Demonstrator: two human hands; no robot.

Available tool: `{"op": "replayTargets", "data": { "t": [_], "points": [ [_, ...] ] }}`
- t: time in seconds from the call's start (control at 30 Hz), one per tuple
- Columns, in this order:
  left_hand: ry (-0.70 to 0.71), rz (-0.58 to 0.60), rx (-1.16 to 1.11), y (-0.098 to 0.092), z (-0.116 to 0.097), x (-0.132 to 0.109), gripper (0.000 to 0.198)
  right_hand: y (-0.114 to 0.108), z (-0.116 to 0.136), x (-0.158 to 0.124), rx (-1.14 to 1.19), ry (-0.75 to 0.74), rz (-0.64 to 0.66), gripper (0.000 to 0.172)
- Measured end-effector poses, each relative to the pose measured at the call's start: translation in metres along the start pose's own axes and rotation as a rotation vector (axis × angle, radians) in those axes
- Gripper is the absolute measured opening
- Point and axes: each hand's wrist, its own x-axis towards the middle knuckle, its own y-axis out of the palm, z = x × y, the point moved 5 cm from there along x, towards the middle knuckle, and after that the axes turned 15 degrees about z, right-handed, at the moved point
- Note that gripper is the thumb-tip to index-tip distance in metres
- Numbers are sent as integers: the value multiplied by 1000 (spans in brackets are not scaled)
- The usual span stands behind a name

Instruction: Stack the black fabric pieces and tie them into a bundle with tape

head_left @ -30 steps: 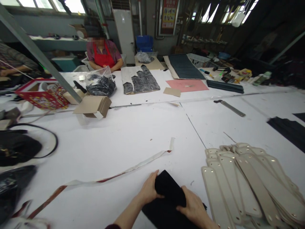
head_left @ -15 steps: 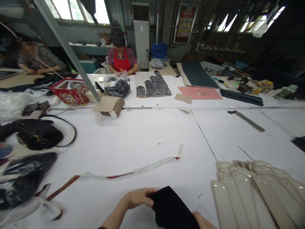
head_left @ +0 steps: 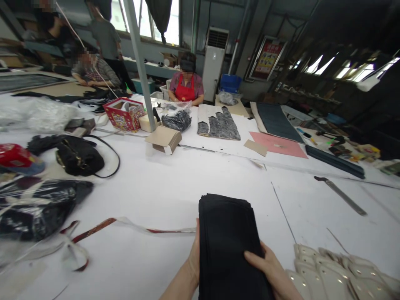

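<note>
A thick stack of black fabric pieces (head_left: 226,246) stands nearly upright over the near edge of the white work table (head_left: 140,183). My left hand (head_left: 194,256) grips its left side, with only the thumb edge showing. My right hand (head_left: 268,271) presses its fingers on the stack's lower right face. Just right of my right hand lie overlapping beige strap blanks with metal studs (head_left: 328,279). Left of the stack runs a white and brown scrap strip (head_left: 134,227).
A black handbag (head_left: 73,156) and a plastic bag of black material (head_left: 40,208) lie at left. A steel straightedge (head_left: 340,196) lies at right. A cardboard box (head_left: 164,139) and red printed box (head_left: 123,113) stand farther off. A co-worker in a red apron (head_left: 186,83) sits across the table.
The black stack has risen from the table and now stands taller between my hands. My view has tilted upward and swung, so the strap blanks sit lower at right.
</note>
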Motion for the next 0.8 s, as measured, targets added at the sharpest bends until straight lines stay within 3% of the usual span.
{"op": "replayTargets", "data": {
  "t": [0.13,0.27,0.37,0.47,0.57,0.7,0.8],
  "points": [
    [11,58,-112,13,-13,-6,112,-1,-20,56,-32,-30,45,61],
    [-20,-22,-158,-4,-15,-13,99,-5,-37,89,-289,-32,-3,52],
    [-12,-200,-126,-27,-9,-11,83,-11,-44,99,-746,79,-190,37],
    [206,-492,82,-50,-9,-5,65,-4,-49,99,-1204,186,-332,29],
    [338,-629,209,-58,-5,2,68,14,-53,96,-1427,160,-363,30],
    [263,-590,182,-54,-7,5,65,22,-50,86,-1384,114,-371,28],
    [16,-284,44,-36,-16,-2,81,7,-42,74,-959,89,-347,28]
  ]
}}
